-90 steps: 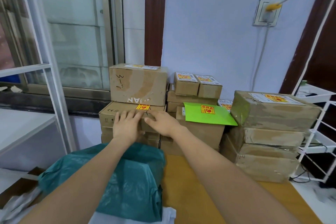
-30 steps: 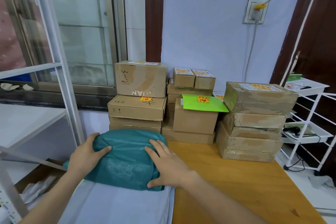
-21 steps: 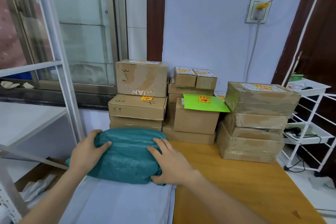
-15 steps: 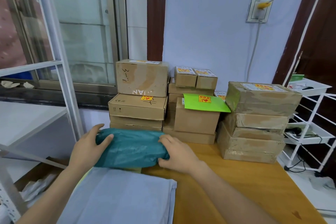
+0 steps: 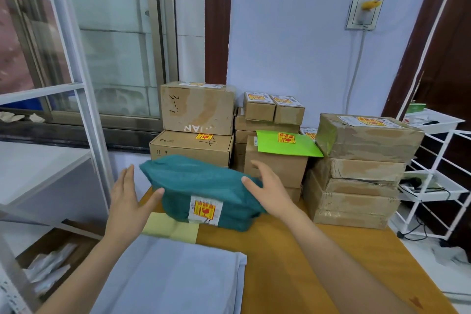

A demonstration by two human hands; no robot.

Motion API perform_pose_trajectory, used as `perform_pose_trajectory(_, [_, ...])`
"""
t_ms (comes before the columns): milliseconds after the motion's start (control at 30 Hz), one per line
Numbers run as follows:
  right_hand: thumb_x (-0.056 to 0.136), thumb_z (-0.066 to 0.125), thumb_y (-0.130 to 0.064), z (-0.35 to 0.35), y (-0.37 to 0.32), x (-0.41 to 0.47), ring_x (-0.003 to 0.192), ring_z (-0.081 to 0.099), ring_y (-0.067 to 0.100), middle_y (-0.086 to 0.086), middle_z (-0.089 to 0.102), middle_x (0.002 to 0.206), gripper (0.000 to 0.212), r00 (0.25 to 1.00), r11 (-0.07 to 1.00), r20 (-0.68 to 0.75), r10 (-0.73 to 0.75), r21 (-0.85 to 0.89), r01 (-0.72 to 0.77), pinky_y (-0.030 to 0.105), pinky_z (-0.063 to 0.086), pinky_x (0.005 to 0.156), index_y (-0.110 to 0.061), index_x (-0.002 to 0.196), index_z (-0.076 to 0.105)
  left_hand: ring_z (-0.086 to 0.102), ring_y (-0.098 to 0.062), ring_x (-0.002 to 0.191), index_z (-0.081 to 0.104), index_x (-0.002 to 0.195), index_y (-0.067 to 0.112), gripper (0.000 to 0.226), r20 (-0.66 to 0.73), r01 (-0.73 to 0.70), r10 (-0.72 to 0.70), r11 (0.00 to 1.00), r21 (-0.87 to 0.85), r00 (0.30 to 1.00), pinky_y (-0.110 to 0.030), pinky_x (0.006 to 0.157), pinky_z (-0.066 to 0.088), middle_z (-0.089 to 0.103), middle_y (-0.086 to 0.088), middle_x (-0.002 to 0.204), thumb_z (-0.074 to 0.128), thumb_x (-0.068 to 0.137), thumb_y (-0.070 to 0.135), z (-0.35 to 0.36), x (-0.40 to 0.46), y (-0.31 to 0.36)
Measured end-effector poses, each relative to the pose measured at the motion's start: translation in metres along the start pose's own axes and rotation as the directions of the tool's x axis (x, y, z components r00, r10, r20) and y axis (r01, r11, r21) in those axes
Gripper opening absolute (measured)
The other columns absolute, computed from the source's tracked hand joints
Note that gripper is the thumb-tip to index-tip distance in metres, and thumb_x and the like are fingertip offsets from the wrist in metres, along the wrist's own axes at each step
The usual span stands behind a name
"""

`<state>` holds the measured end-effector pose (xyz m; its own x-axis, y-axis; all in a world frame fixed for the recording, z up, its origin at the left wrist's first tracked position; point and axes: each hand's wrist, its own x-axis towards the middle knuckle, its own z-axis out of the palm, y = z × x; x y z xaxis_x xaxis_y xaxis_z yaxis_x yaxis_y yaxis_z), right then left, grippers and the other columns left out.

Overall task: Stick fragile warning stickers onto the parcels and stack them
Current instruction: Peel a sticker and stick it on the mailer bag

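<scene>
A soft teal plastic parcel (image 5: 204, 186), wrinkled and pillow-shaped, is between the two hands above the near part of the wooden table (image 5: 318, 257), just in front of the stacked cardboard boxes (image 5: 196, 130). It is tilted, so that its front face shows a white label with a yellow and red fragile sticker (image 5: 205, 210). The left hand (image 5: 130, 204) is at the left end of the parcel; its fingers are straight and spread, and only the thumb touches the plastic. The right hand (image 5: 270, 191) is at the right end, also with straight, relaxed fingers, the thumb resting on the teal film and the palm against its side. Neither hand curls around the parcel. Under the parcel lies a flat pale yellow envelope (image 5: 170, 228), and nearer to the camera a smooth grey-blue mailer bag (image 5: 173, 278), flat and rectangular. The boxes behind are brown cardboard, some covered with shiny tape, and several have the same yellow sticker on top. A thin bright green envelope (image 5: 288, 144) with a sticker lies flat on one middle box. At the right stands a white wire rack (image 5: 438, 176).
</scene>
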<state>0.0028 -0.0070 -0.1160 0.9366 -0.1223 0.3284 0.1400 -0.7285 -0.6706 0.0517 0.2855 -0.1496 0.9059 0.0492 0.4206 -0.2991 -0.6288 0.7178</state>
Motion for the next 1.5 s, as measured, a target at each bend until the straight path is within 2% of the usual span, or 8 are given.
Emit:
perform_pose_trajectory(267, [0.092, 0.051, -0.049, 0.010, 0.022, -0.017, 0.133, 0.035, 0.009, -0.003, 0.037, 0.147, 0.067, 0.998, 0.999, 0.054, 0.022, 0.022, -0.023, 0.018, 0.027, 0.103, -0.019, 0.148, 0.028, 0.039, -0.016, 0.131, 0.019, 0.147, 0.026, 0.070, 0.297, 0.207, -0.073, 0.869, -0.450, 0.952, -0.032, 0.100, 0.037, 0.041, 0.008, 0.136, 0.060, 0.090, 0.021, 0.015, 0.009, 0.017])
perform_pose_trajectory(433, [0.059, 0.060, -0.081, 0.009, 0.029, -0.024, 0.135, 0.024, 0.005, -0.014, 0.019, 0.148, 0.119, 0.961, 0.998, 0.276, -0.031, 0.069, 0.012, 0.024, 0.027, 0.110, -0.028, 0.152, 0.010, 0.048, -0.014, 0.120, 0.033, 0.134, 0.034, 0.078, 0.432, 0.280, -0.065, 0.845, -0.456, 0.899, -0.026, 0.091, 0.042, 0.053, 0.014, 0.123, 0.077, 0.071, 0.048, 0.022, 0.019, 0.007])
perform_pose_trajectory(600, [0.070, 0.078, -0.051, 0.015, 0.034, -0.014, 0.141, 0.018, 0.011, -0.014, 0.003, 0.156, 0.112, 0.947, 0.998, 0.321, -0.019, -0.043, 0.035, 0.032, 0.024, 0.115, -0.028, 0.152, 0.006, 0.049, -0.019, 0.119, 0.034, 0.140, 0.027, 0.068, 0.387, 0.292, -0.119, 0.856, -0.426, 0.914, -0.037, 0.099, 0.044, 0.051, 0.004, 0.132, 0.069, 0.082, 0.030, 0.033, 0.025, 0.012])
perform_pose_trajectory(867, [0.077, 0.078, -0.023, 0.010, 0.034, -0.002, 0.121, 0.049, 0.013, -0.004, 0.054, 0.131, 0.070, 0.999, 0.989, -0.016, 0.031, 0.146, -0.028, 0.032, 0.042, 0.103, -0.020, 0.138, 0.043, 0.051, -0.016, 0.114, 0.044, 0.128, 0.031, 0.060, 0.347, 0.257, -0.086, 0.836, -0.485, 0.934, -0.030, 0.091, 0.043, 0.053, 0.006, 0.125, 0.066, 0.075, 0.046, 0.034, 0.025, 0.033])
perform_pose_trajectory(1000, [0.076, 0.079, -0.025, -0.006, 0.038, -0.001, 0.115, 0.055, 0.014, -0.004, 0.056, 0.124, 0.064, 0.982, 0.903, -0.092, 0.164, 0.416, -0.112, 0.034, 0.049, 0.097, -0.021, 0.132, 0.048, 0.053, -0.018, 0.107, 0.050, 0.127, 0.019, 0.050, 0.307, 0.208, -0.050, 0.838, -0.504, 0.950, -0.018, 0.073, 0.043, 0.057, -0.002, 0.117, 0.069, 0.082, 0.029, 0.030, 0.022, 0.044])
perform_pose_trajectory(1167, [0.077, 0.075, -0.042, -0.015, 0.041, 0.000, 0.103, 0.059, 0.015, -0.002, 0.060, 0.115, 0.058, 0.945, 0.915, -0.180, 0.272, 0.353, -0.196, 0.032, 0.052, 0.088, -0.019, 0.126, 0.053, 0.057, -0.016, 0.107, 0.055, 0.117, 0.026, 0.097, 0.395, 0.268, -0.067, 0.835, -0.480, 0.916, -0.026, 0.079, 0.050, 0.058, 0.001, 0.119, 0.080, 0.035, 0.071, 0.037, 0.015, 0.042])
perform_pose_trajectory(1300, [0.082, 0.065, -0.053, -0.008, 0.053, 0.000, 0.102, 0.060, 0.022, 0.006, 0.063, 0.115, 0.060, 0.900, 0.897, -0.150, 0.410, 0.247, -0.367, 0.032, 0.049, 0.084, -0.009, 0.123, 0.055, 0.063, -0.015, 0.094, 0.055, 0.117, 0.012, 0.050, 0.508, 0.418, -0.179, 0.811, -0.409, 0.843, -0.024, 0.070, 0.050, 0.063, -0.007, 0.118, 0.074, 0.078, 0.037, 0.059, 0.006, 0.045])
perform_pose_trajectory(1500, [0.089, 0.051, -0.055, 0.001, 0.062, -0.017, 0.105, 0.053, 0.017, -0.001, 0.056, 0.116, 0.050, 0.847, 0.738, -0.120, 0.517, 0.565, -0.370, 0.033, 0.043, 0.090, -0.018, 0.123, 0.048, 0.061, -0.019, 0.091, 0.053, 0.120, 0.008, 0.048, 0.488, 0.506, -0.309, 0.790, -0.346, 0.816, -0.030, 0.077, 0.048, 0.062, -0.004, 0.107, 0.069, 0.084, 0.035, 0.077, 0.008, 0.036])
